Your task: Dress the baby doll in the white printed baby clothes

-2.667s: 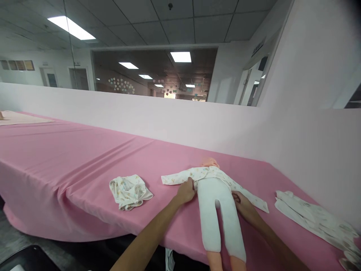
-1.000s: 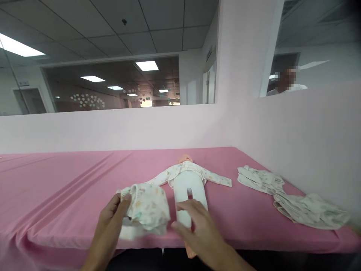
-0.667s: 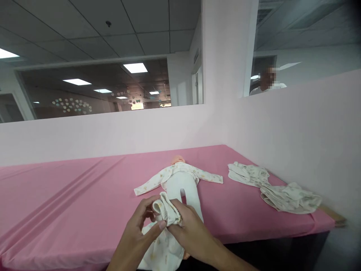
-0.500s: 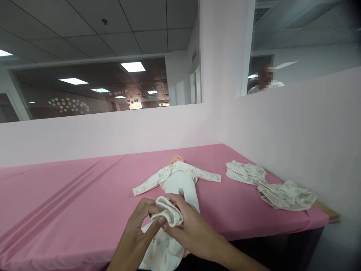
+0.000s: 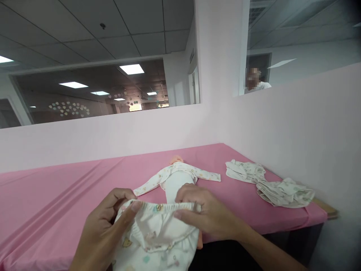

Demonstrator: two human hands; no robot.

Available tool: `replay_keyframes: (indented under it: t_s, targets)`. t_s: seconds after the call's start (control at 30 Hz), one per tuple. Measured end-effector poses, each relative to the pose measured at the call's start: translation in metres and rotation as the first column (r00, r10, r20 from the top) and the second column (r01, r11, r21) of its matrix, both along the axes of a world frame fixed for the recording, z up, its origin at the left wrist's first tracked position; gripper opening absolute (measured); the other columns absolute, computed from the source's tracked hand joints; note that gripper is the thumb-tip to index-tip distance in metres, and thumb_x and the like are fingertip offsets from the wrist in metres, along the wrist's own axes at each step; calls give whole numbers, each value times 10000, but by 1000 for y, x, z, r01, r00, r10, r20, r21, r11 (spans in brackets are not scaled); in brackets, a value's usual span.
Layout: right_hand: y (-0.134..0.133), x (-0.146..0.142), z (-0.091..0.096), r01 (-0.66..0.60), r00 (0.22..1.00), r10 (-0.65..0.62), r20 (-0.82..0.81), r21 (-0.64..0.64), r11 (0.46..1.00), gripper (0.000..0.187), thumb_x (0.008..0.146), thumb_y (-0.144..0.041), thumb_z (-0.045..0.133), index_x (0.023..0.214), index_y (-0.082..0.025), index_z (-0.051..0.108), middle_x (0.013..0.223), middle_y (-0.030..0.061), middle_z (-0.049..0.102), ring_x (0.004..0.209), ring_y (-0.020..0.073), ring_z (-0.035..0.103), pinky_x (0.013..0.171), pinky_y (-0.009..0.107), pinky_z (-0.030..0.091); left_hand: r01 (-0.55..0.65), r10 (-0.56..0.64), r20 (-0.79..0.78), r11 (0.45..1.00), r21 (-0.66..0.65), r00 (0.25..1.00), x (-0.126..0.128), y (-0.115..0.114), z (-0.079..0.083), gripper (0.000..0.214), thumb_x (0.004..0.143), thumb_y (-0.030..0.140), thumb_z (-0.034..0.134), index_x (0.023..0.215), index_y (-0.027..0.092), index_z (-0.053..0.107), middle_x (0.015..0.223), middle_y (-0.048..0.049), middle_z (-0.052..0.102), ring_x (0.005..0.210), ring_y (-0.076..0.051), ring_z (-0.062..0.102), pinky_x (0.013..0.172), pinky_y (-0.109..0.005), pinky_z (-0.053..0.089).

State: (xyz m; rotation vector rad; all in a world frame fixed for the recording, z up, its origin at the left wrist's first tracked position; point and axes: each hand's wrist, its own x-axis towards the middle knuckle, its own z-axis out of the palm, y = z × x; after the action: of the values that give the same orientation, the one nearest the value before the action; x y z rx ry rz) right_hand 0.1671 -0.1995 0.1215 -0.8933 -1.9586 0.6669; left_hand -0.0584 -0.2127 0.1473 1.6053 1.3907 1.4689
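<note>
My left hand (image 5: 108, 222) pinches one side of the elastic waistband of small patterned baby pants (image 5: 155, 241). On the other side my right hand (image 5: 205, 210) grips the same waistband, so it is stretched out between the two. The pants are white with small coloured prints and hang open toward me. Beyond them a baby doll (image 5: 176, 160) lies on its back on the table, wearing a patterned long-sleeved top (image 5: 152, 181) with both sleeves spread out. White cloth covers its belly. The doll's legs are mostly hidden behind the pants and my hands.
A pink sheet (image 5: 70, 203) covers the table. Folded patterned baby clothes (image 5: 245, 172) and a second folded pile (image 5: 284, 192) lie at its right edge. Pale walls (image 5: 113, 137) with windows stand behind and to the right. A person (image 5: 254, 79) shows through the right window.
The pants were bunched up between my fingers; now the waistband is spread wide. My hands have moved apart. Behind the window, the person has shifted left.
</note>
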Motion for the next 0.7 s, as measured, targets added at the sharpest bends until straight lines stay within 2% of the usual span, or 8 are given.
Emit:
replay_keyframes:
  t_s: [0.1, 0.2, 0.3, 0.4, 0.47, 0.53, 0.63, 0.7]
  targets:
    - [-5, -3, 4, 255, 964, -245, -101, 105, 961, 152, 876, -359, 580, 833, -213, 593, 840, 18, 608, 819, 180, 553, 756, 328, 437, -70, 73, -50, 996, 64, 996, 9, 0, 14, 399, 686, 597, 658, 782, 223, 560, 548, 48, 477, 447, -98, 402, 394, -190, 312]
    - [-19, -10, 10, 202, 979, -186, -85, 244, 949, 119, 879, -317, 579, 966, -242, 609, 973, 31, 639, 951, 203, 561, 859, 355, 429, 18, -6, -120, 995, 93, 993, 23, 5, 23, 374, 734, 576, 634, 811, 217, 560, 565, 48, 502, 456, -93, 415, 413, -182, 325]
    - [-30, -16, 20, 24, 999, -21, -29, 80, 996, 201, 858, -328, 606, 1043, -250, 601, 1040, 25, 634, 985, 194, 561, 844, 327, 451, 223, -199, -241, 972, 74, 950, 36, 12, 27, 328, 778, 531, 618, 796, 210, 559, 591, 41, 549, 498, -97, 460, 459, -179, 357]
    - [-27, -16, 26, -49, 988, 17, -152, -207, 977, 113, 851, -303, 597, 909, -208, 582, 859, -1, 601, 783, 131, 562, 667, 246, 449, 283, -247, -330, 957, 65, 911, 42, 19, 27, 287, 793, 493, 615, 808, 209, 574, 573, 54, 523, 496, -91, 425, 462, -180, 331]
    - [-18, -15, 23, -168, 967, 74, -244, -390, 906, 126, 853, -301, 591, 827, -183, 558, 706, -30, 542, 604, 80, 500, 539, 200, 385, 243, -197, -356, 966, 89, 913, 45, 24, 25, 284, 789, 491, 621, 823, 212, 585, 521, 77, 424, 463, -82, 338, 435, -181, 274]
    - [-7, -15, 15, -325, 919, 135, -370, -520, 790, 193, 838, -334, 609, 778, -161, 548, 636, -37, 520, 524, 59, 471, 481, 182, 349, 231, -188, -369, 970, 75, 910, 47, 28, 23, 288, 805, 501, 605, 833, 215, 590, 502, 87, 358, 458, -82, 295, 430, -186, 250]
    - [5, -19, -2, -523, 804, 147, -576, -568, 636, 248, 810, -373, 628, 780, -136, 558, 646, -1, 584, 529, 81, 558, 499, 194, 428, 264, -231, -391, 964, 31, 891, 52, 29, 21, 285, 861, 492, 541, 828, 214, 594, 559, 68, 438, 501, -89, 354, 465, -190, 302]
    - [11, -23, -14, -590, 749, 138, -648, -557, 584, 237, 792, -351, 633, 843, -128, 568, 646, 16, 617, 529, 112, 608, 500, 218, 478, 293, -256, -412, 956, 28, 875, 56, 26, 20, 279, 895, 457, 499, 815, 208, 594, 656, 42, 541, 572, -101, 448, 526, -201, 374]
